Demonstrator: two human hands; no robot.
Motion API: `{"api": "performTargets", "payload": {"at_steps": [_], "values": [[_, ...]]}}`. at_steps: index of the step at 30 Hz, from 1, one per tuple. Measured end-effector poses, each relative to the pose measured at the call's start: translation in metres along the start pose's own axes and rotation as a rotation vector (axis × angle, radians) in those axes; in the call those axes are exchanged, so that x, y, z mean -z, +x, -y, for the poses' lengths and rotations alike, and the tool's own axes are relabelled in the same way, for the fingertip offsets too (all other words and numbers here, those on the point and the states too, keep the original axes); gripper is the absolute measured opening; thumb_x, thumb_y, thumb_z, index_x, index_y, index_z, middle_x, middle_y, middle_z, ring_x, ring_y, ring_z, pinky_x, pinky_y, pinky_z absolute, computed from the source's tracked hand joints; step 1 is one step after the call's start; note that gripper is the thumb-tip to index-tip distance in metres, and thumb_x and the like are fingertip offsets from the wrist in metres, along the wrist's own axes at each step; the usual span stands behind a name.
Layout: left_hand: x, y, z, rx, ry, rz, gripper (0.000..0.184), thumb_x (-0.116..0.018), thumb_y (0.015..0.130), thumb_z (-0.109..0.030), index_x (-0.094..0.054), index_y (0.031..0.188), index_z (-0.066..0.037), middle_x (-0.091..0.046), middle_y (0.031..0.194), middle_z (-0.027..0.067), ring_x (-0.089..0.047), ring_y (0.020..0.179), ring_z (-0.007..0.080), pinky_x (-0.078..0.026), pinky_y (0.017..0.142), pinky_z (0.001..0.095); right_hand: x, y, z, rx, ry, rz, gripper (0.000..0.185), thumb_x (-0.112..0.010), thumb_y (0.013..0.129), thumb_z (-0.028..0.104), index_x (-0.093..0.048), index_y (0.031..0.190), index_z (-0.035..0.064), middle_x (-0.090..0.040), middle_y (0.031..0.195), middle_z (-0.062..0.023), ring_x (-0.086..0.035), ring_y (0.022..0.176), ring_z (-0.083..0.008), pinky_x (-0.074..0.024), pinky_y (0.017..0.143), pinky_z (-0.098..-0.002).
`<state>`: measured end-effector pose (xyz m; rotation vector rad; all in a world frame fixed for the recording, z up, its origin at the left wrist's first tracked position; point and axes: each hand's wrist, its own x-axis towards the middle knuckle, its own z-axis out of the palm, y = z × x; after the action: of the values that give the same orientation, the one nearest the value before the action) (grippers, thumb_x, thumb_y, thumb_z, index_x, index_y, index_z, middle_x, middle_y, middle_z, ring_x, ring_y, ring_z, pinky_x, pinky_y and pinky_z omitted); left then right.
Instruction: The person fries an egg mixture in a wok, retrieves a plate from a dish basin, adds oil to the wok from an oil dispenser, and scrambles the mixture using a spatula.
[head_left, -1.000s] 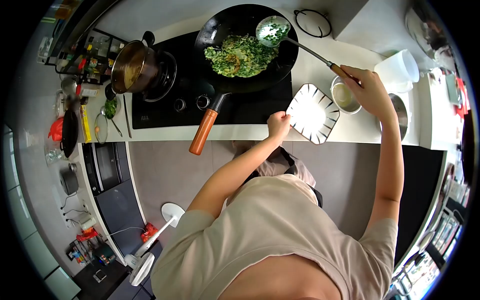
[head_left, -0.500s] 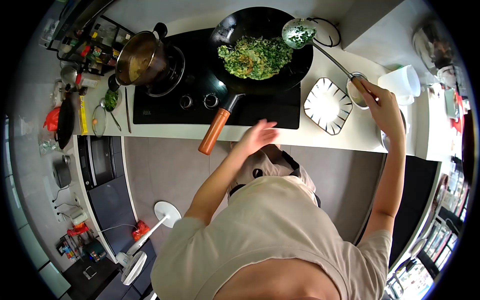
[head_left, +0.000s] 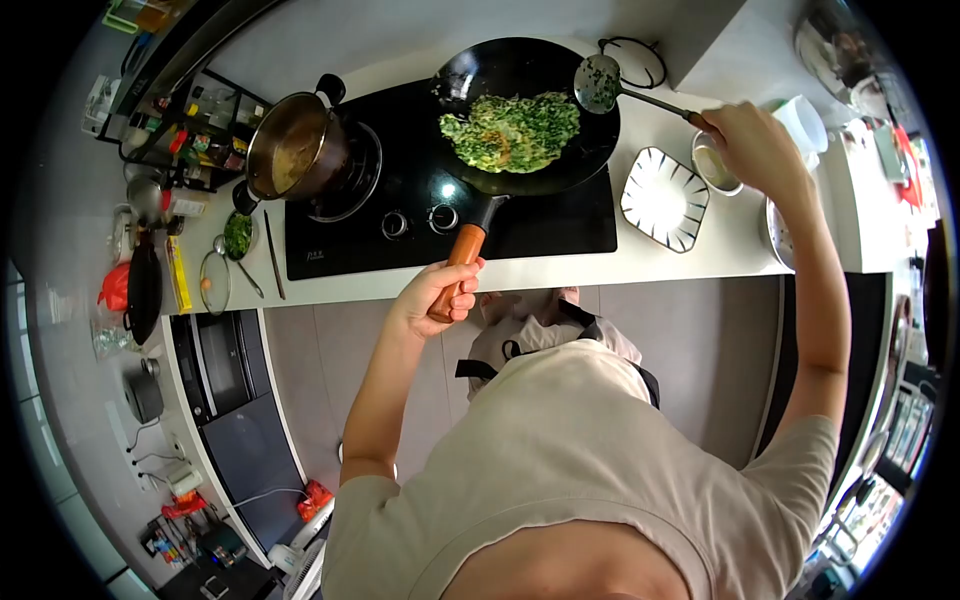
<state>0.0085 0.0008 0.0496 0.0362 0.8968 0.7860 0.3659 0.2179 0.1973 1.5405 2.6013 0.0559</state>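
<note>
At the 7 o'clock end of the wok [head_left: 487, 60], the left hand [head_left: 438, 293] closes its fingers around the orange-brown handle [head_left: 466, 245]; the forearm rises toward 1 o'clock. Right of the wok, at 3 o'clock, the right hand [head_left: 752, 148] is curled about the grip of a round-headed spatula [head_left: 598, 84], its forearm rising toward 11 o'clock. Neither hand is spread.

The wok lies over the right part of the black cooktop [head_left: 345, 252], its handle's long axis running from 1 to 7 o'clock, the free end toward the person. The spatula's shaft points between 9 and 10 o'clock from the hand; its head, flecked with green, overlaps the wok's rim at 2 o'clock, and whether the two touch cannot be told. A flat mass of green and yellow food [head_left: 512, 133] lies inside the wok.

With the wok as the dial's centre, a square striped dish [head_left: 665, 200] sits at 4 o'clock, just beside a round bowl [head_left: 716, 167]. Two knobs [head_left: 443, 218] lie between 7 and 8 o'clock. A pot [head_left: 297, 148] stands at 9 o'clock, a bowl of chopped greens [head_left: 238, 236] at 8. Pale lettering [head_left: 316, 256] at the cooktop's near-left corner is too small to read.
</note>
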Motion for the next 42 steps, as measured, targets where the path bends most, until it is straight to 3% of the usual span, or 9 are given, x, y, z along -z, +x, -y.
{"api": "performTargets", "payload": {"at_steps": [6, 9, 15, 19, 24, 28, 38, 41, 42], "values": [[-0.008, -0.011, -0.008, -0.036, 0.080, -0.010, 0.025, -0.060, 0.092, -0.013, -0.050, 0.113, -0.004, -0.054, 0.073, 0.0000, -0.049, 0.050, 0.0062, -0.039, 0.040, 0.0202, 0.028, 0.025, 0.050, 0.008, -0.152, 0.150, 0.019, -0.058, 0.089, 0.014, -0.068, 0.082, -0.0008, -0.066, 0.084, -0.0211, -0.064, 0.081, -0.0394, -0.0510, 0.070, -0.0441], [-0.004, -0.010, -0.008, -0.037, 0.069, 0.011, 0.025, -0.059, 0.092, -0.013, -0.050, 0.113, -0.004, -0.055, 0.073, 0.0007, -0.049, 0.050, 0.0068, -0.040, 0.041, 0.0209, 0.020, 0.044, 0.051, -0.006, -0.115, 0.148, 0.026, -0.058, 0.092, 0.017, -0.067, 0.077, -0.0023, -0.064, 0.071, -0.0187, -0.066, 0.066, -0.0343, -0.0511, 0.057, -0.0430], [-0.002, -0.009, -0.006, -0.052, 0.068, 0.027, 0.026, -0.060, 0.092, -0.013, -0.049, 0.113, -0.004, -0.054, 0.073, 0.0012, -0.050, 0.049, 0.0073, -0.040, 0.040, 0.0213, 0.008, 0.050, 0.052, -0.096, 0.134, 0.444, 0.034, -0.061, 0.092, 0.023, -0.064, 0.070, -0.0037, -0.051, 0.050, -0.0131, -0.049, 0.034, -0.0229, -0.0397, 0.034, -0.0361], [-0.002, -0.010, -0.006, -0.070, 0.088, 0.039, 0.027, -0.061, 0.091, -0.013, -0.049, 0.113, -0.003, -0.054, 0.073, 0.0016, -0.050, 0.048, 0.0078, -0.040, 0.040, 0.0216, -0.027, 0.045, 0.056, -0.027, 0.252, 0.321, 0.034, -0.059, 0.092, 0.026, -0.065, 0.076, -0.0032, -0.060, 0.060, -0.0176, -0.057, 0.046, -0.0282, -0.0468, 0.048, -0.0408], [0.001, -0.009, -0.005, -0.064, 0.078, 0.056, 0.028, -0.061, 0.090, -0.012, -0.048, 0.113, -0.003, -0.054, 0.073, 0.0019, -0.050, 0.048, 0.0081, -0.039, 0.040, 0.0218, -0.061, 0.062, 0.063, 0.029, 0.174, 0.192, 0.022, -0.055, 0.090, 0.014, -0.074, 0.102, 0.0165, -0.068, 0.082, -0.0156, -0.066, 0.082, -0.0304, -0.0518, 0.073, -0.0408], [0.003, -0.007, -0.002, -0.064, 0.071, 0.066, 0.028, -0.061, 0.091, -0.012, -0.048, 0.113, -0.002, -0.053, 0.072, 0.0021, -0.050, 0.048, 0.0081, -0.040, 0.040, 0.0218, -0.048, 0.051, 0.077, 0.013, 0.104, 0.056, 0.036, -0.053, 0.087, 0.006, -0.069, 0.114, 0.0242, -0.068, 0.089, -0.0114, -0.067, 0.087, -0.0318, -0.0542, 0.076, -0.0416], [0.008, -0.004, 0.000, -0.075, 0.032, 0.096, 0.027, -0.060, 0.092, -0.013, -0.049, 0.113, -0.002, -0.054, 0.073, 0.0025, -0.050, 0.049, 0.0086, -0.041, 0.040, 0.0216, -0.033, 0.035, 0.071, 0.088, -0.353, -0.173, 0.031, -0.060, 0.080, 0.004, -0.067, 0.108, 0.0154, -0.069, 0.086, -0.0103, -0.069, 0.078, -0.0282, -0.0567, 0.066, -0.0369], [0.011, -0.001, 0.003, -0.074, 0.020, 0.108, 0.026, -0.060, 0.092, -0.013, -0.050, 0.113, -0.002, -0.055, 0.073, 0.0026, -0.051, 0.049, 0.0088, -0.041, 0.040, 0.0216, -0.015, 0.031, 0.064, 0.071, -0.360, -0.027, 0.046, -0.052, 0.083, 0.002, -0.060, 0.124, 0.0205, -0.065, 0.085, -0.0139, -0.066, 0.077, -0.0310, -0.0527, 0.066, -0.0402], [0.013, 0.000, 0.002, -0.075, 0.021, 0.111, 0.026, -0.060, 0.092, -0.013, -0.050, 0.113, -0.003, -0.055, 0.073, 0.0026, -0.051, 0.049, 0.0088, -0.041, 0.040, 0.0216, -0.011, 0.024, 0.060, 0.113, -0.261, -0.129, 0.034, -0.055, 0.083, 0.003, -0.068, 0.112, 0.0159, -0.066, 0.084, -0.0158, -0.066, 0.078, -0.0314, -0.0528, 0.067, -0.0409]]}}
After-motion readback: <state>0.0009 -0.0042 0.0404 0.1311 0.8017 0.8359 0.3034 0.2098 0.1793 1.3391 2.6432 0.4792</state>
